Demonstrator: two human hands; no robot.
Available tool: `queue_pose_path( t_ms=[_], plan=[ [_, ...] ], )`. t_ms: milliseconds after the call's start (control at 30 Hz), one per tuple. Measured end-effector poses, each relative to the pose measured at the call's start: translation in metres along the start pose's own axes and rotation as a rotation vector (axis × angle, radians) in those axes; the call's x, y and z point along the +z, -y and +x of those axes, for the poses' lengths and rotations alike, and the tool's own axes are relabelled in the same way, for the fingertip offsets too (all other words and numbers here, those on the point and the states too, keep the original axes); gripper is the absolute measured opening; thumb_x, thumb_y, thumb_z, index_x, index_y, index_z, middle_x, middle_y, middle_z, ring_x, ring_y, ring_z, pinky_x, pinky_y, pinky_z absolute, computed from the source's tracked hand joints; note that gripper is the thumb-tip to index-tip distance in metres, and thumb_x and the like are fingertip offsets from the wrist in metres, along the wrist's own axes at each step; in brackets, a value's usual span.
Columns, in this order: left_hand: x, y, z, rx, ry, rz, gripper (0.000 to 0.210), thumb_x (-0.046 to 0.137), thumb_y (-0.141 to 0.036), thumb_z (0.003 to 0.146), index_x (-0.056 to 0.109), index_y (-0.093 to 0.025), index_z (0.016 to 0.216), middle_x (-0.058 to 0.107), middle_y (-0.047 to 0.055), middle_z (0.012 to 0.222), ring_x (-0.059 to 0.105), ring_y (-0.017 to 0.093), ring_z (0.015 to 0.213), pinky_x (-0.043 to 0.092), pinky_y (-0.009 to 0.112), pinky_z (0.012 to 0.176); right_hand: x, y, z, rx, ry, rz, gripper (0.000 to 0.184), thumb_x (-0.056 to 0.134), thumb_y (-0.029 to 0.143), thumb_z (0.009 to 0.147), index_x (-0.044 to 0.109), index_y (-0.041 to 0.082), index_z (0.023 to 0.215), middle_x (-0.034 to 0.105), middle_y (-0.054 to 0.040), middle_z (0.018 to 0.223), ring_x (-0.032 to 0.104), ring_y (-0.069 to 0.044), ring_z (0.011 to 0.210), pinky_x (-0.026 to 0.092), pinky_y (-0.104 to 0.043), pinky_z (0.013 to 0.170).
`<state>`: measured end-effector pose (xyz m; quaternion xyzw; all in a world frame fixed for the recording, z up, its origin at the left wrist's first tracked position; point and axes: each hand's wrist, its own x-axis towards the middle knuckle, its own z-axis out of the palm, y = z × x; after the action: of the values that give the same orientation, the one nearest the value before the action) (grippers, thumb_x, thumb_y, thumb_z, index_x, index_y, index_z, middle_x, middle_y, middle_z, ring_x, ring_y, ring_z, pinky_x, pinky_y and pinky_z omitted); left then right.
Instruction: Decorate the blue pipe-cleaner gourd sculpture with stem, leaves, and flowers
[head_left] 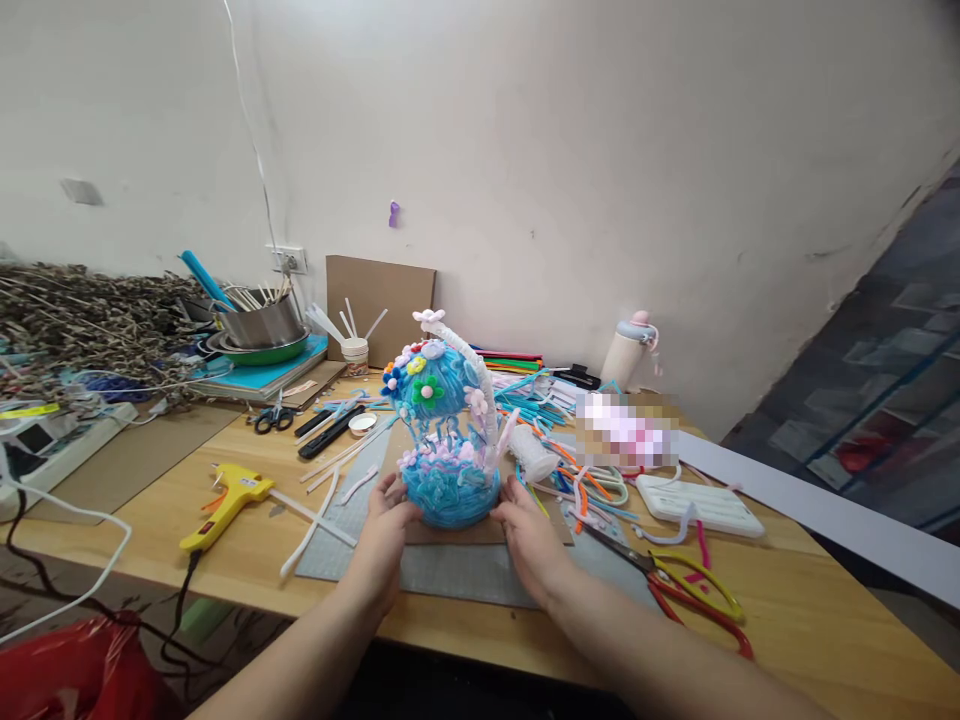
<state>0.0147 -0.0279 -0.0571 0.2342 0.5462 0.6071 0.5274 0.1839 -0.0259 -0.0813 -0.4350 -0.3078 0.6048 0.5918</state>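
Note:
A blue pipe-cleaner ornament (pixel 451 498) stands upright in front of me on a brown cardboard piece. Its round base carries pale pink tufts. A white wrapped stem curves up the right side, and a blue dome with colourful flowers hangs over the base. My left hand (pixel 386 530) holds the base from the left, and my right hand (pixel 529 530) holds it from the right, with fingers curled round its sides. Some fingertips are hidden behind the base. Beneath the cardboard lies a grey cutting mat (pixel 457 580).
A yellow glue gun (pixel 229 505) lies to the left, near black scissors (pixel 274 418). Red-and-yellow scissors (pixel 694 595) and a white case (pixel 701 505) are on the right. Loose pipe cleaners (pixel 536 400) and a bottle (pixel 628 350) sit behind. A metal bowl (pixel 262 325) stands back left.

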Motion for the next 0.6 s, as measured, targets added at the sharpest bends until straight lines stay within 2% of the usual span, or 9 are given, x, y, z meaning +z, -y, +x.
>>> queue_pose_path(
  t_ms=[100, 267, 433, 533, 600],
  plan=[
    [0.000, -0.002, 0.014, -0.017, 0.028, -0.035, 0.060, 0.057, 0.002, 0.055, 0.048, -0.020, 0.109, 0.062, 0.010, 0.111, 0.059, 0.021, 0.106, 0.041, 0.032, 0.092, 0.004, 0.003, 0.001, -0.001, 0.081, 0.028, 0.045, 0.055, 0.012, 0.058, 0.066, 0.027, 0.099, 0.066, 0.0021, 0.119, 0.052, -0.022, 0.119, 0.036, -0.037, 0.104],
    [0.003, -0.013, 0.037, 0.000, 0.008, -0.025, 0.052, 0.056, 0.007, 0.051, 0.053, -0.018, 0.096, 0.063, 0.009, 0.100, 0.062, 0.020, 0.090, 0.046, 0.031, 0.081, 0.019, 0.006, -0.019, 0.002, 0.172, 0.058, 0.055, 0.052, 0.009, 0.059, 0.064, 0.025, 0.111, 0.063, 0.0002, 0.124, 0.051, -0.022, 0.120, 0.031, -0.038, 0.108],
    [0.009, -0.024, 0.053, 0.017, 0.006, -0.018, 0.044, 0.057, 0.008, 0.050, 0.058, -0.015, 0.087, 0.064, 0.008, 0.089, 0.062, 0.019, 0.080, 0.046, 0.030, 0.074, 0.033, 0.004, -0.032, 0.084, 0.157, 0.063, 0.052, 0.055, 0.011, 0.059, 0.064, 0.025, 0.108, 0.062, 0.0000, 0.125, 0.045, -0.023, 0.126, 0.025, -0.039, 0.111],
    [0.008, -0.035, 0.053, 0.063, -0.010, -0.020, 0.037, 0.060, 0.006, 0.051, 0.061, -0.013, 0.083, 0.062, 0.006, 0.085, 0.058, 0.015, 0.074, 0.042, 0.026, 0.068, 0.035, 0.006, -0.038, 0.162, 0.077, 0.080, 0.046, 0.056, 0.010, 0.056, 0.066, 0.025, 0.099, 0.065, -0.0017, 0.116, 0.049, -0.023, 0.119, 0.036, -0.037, 0.103],
    [0.006, -0.046, 0.049, 0.118, -0.039, -0.034, 0.033, 0.063, 0.001, 0.054, 0.062, -0.014, 0.083, 0.061, 0.003, 0.086, 0.055, 0.011, 0.070, 0.039, 0.021, 0.062, 0.034, 0.011, -0.042, 0.215, 0.020, 0.079, 0.040, 0.057, 0.012, 0.056, 0.066, 0.024, 0.092, 0.067, -0.0038, 0.101, 0.057, -0.023, 0.101, 0.046, -0.035, 0.084]
  ],
)
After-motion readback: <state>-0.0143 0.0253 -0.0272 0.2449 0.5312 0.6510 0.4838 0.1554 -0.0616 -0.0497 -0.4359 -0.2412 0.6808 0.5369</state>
